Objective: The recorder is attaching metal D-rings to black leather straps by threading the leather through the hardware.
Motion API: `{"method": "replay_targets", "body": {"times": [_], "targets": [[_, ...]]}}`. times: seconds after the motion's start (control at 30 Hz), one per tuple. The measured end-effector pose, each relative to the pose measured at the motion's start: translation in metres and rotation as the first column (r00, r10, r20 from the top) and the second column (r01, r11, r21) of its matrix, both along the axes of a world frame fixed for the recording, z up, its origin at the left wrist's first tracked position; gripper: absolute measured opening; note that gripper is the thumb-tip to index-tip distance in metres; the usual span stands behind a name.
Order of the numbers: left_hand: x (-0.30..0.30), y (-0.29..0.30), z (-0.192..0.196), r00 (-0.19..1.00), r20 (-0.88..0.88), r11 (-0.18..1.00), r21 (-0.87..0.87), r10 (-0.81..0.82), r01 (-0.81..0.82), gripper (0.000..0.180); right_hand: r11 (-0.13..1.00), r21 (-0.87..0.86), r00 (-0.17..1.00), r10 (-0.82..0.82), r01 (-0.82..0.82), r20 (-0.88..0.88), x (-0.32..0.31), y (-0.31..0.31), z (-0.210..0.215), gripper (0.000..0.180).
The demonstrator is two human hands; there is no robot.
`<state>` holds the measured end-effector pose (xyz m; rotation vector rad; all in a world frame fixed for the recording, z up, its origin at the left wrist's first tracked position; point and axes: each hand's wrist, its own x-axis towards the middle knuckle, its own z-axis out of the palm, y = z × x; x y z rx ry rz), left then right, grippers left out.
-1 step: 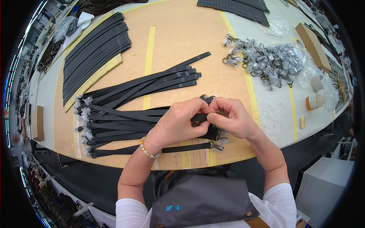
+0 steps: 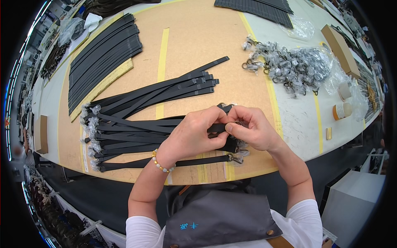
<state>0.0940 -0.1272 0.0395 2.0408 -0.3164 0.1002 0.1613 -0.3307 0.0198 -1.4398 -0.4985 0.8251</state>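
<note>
My left hand [image 2: 196, 131] pinches a black strap [image 2: 217, 128] close to its right end. My right hand [image 2: 255, 129] grips the same end between thumb and fingers, nearly touching the left. A bit of a metal ring shows beside the right thumb; the rest is hidden by the fingers. Under and around my hands lie several black straps [image 2: 128, 137], with plastic-wrapped hardware [image 2: 94, 134] at their left ends. Nearest me, one strap [image 2: 198, 160] ends at the right in a metal snap hook [image 2: 235, 158] partly wrapped in clear plastic.
Beyond the hands, loose black straps [image 2: 165, 89] fan out. A row of flat straps [image 2: 105, 51] rests at the far left, another stack [image 2: 264, 10] at the back. Plastic-wrapped metal hooks [image 2: 295, 68] pile up at right, near a cardboard box [image 2: 340, 51] and an orange-labelled roll [image 2: 341, 111].
</note>
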Motion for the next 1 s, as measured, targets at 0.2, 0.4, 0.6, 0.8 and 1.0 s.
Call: {"method": "replay_targets", "body": {"times": [0.2, 0.4, 0.6, 0.8, 1.0], "targets": [[-0.001, 0.002, 0.000, 0.996, 0.079, 1.000, 0.007, -0.031, 0.031, 0.021, 0.996, 0.056, 0.993, 0.077, -0.073, -0.084, 0.004, -0.003, 0.002, 0.015], [-0.003, 0.005, 0.001, 0.992, 0.120, 0.999, 0.032, -0.028, 0.024, 0.020, 0.995, 0.020, 0.976, 0.100, -0.098, -0.193, 0.007, -0.003, 0.010, 0.019], [-0.004, 0.001, -0.002, 0.993, 0.113, 0.999, -0.013, -0.044, 0.046, 0.019, 0.986, -0.045, 0.964, 0.169, -0.163, 0.205, 0.010, -0.003, 0.007, 0.030], [0.003, 0.013, -0.011, 0.986, -0.064, 0.979, -0.140, -0.157, 0.146, 0.019, 0.994, -0.031, 0.960, 0.105, -0.101, 0.258, 0.004, -0.002, 0.004, 0.033], [0.006, 0.018, -0.022, 0.953, -0.190, 0.957, -0.220, -0.235, 0.192, 0.019, 0.997, -0.062, 0.951, 0.069, -0.052, 0.303, 0.001, 0.002, 0.000, 0.032]]}}
